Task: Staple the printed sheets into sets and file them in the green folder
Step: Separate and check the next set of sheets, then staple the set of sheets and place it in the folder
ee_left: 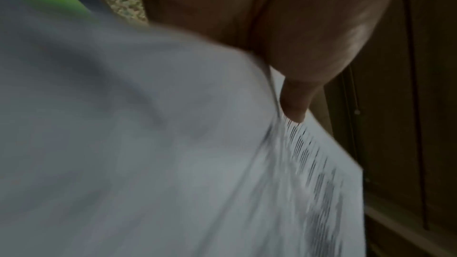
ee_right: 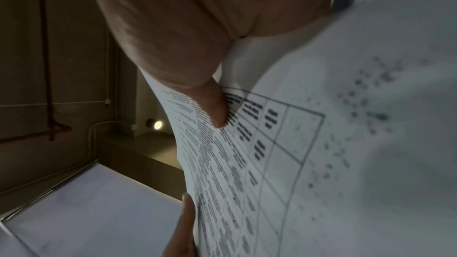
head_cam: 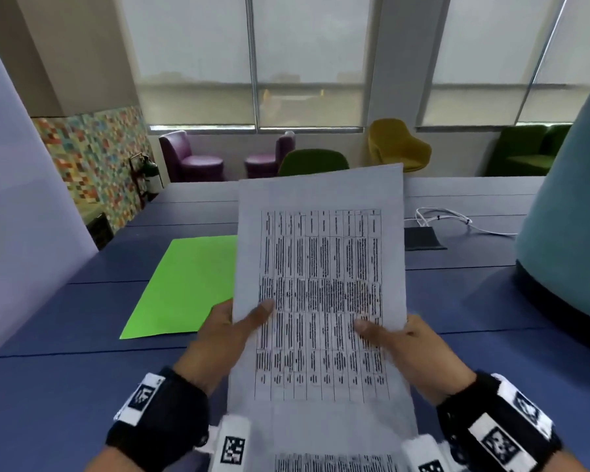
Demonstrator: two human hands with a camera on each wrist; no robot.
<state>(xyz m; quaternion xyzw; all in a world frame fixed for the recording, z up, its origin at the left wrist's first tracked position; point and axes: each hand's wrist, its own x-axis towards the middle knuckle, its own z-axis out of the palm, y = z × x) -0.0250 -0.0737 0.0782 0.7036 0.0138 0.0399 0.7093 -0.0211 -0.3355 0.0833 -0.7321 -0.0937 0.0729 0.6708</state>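
I hold a set of printed sheets point(head_cam: 321, 284) up off the blue table, a dense table of text facing me. My left hand point(head_cam: 232, 327) pinches its left edge, thumb on the front. On the other edge my right hand point(head_cam: 392, 332) pinches it the same way. The left wrist view shows the thumb point(ee_left: 294, 103) pressed on the sheets point(ee_left: 148, 144). In the right wrist view my thumb point(ee_right: 212, 108) lies on the printed sheets point(ee_right: 296, 163). The green folder point(head_cam: 184, 287) lies shut and flat on the table, left of the sheets. No stapler is in view.
A blue table point(head_cam: 82, 386) spreads under my hands. A white cable point(head_cam: 457, 219) and a dark pad point(head_cam: 423, 238) lie at the back right. A teal rounded chair back point(head_cam: 569, 216) rises at the right. More printed paper point(head_cam: 334, 463) shows at the bottom edge.
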